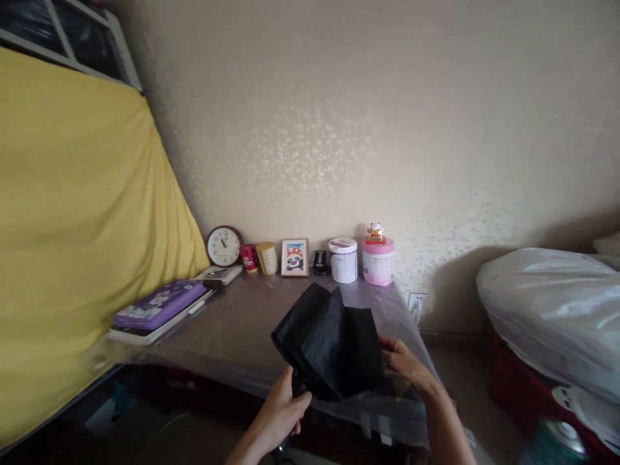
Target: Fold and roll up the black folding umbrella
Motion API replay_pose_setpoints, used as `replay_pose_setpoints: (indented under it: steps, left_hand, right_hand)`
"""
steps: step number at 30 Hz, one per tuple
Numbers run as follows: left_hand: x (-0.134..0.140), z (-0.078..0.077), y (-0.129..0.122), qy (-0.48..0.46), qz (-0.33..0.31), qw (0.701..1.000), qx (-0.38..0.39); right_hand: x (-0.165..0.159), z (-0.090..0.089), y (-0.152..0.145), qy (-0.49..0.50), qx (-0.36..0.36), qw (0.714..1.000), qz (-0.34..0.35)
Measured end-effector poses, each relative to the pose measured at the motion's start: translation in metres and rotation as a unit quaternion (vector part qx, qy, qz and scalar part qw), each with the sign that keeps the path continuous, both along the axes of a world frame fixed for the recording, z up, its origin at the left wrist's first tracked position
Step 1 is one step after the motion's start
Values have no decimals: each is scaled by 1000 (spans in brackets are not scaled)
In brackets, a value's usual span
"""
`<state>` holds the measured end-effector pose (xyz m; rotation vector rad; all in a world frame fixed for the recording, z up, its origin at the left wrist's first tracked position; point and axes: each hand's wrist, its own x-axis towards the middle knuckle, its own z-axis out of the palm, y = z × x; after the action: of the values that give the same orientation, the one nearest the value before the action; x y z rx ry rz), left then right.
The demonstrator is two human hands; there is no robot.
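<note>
A black folding umbrella (pixel 334 342) is in front of me, collapsed, with its loose cloth panels fanned out to the right. My left hand (pixel 285 403) is wrapped round its dark handle, below the cloth. On the far side, my right hand (pixel 402 358) holds the right edge of a cloth panel, its fingertips partly hidden behind it. The umbrella is held above the front part of a table (pixel 242 323) with a clear plastic cover.
Along the wall stand a clock (pixel 225 246), a panda picture frame (pixel 294 258), a white canister (pixel 343 261) and a pink canister (pixel 378 265) bearing a cat figurine (pixel 375 233). A purple case (pixel 159 305) lies at left beside a yellow curtain (pixel 87 226). A plastic-covered pile (pixel 552 316) is at right.
</note>
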<state>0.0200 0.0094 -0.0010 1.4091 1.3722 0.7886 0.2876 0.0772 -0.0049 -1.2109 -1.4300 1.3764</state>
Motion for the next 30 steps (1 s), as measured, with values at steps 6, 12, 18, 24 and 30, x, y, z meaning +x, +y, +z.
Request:
replay_pose_setpoints:
  steps: [6,12,18,24,30]
  left_hand:
    - [-8,-6,2,6,-22,999,-49]
    - [-8,0,2,-53,-34,995,-80]
    - [-8,-1,-1,-120,-69,983,-118]
    - [-23,-3,5,-93,-85,983,-130]
    - [-27,1,11,-76,-122,979,-143]
  right_hand:
    - [15,-6,1,-13,-38,999,-15]
    - [25,8,-11,-18,-37,999,-23]
    - [40,15,-26,-20,-72,997,9]
    - [41,11,-24,-59,-71,995,23]
    - [40,7,-25,-63,-97,993,19]
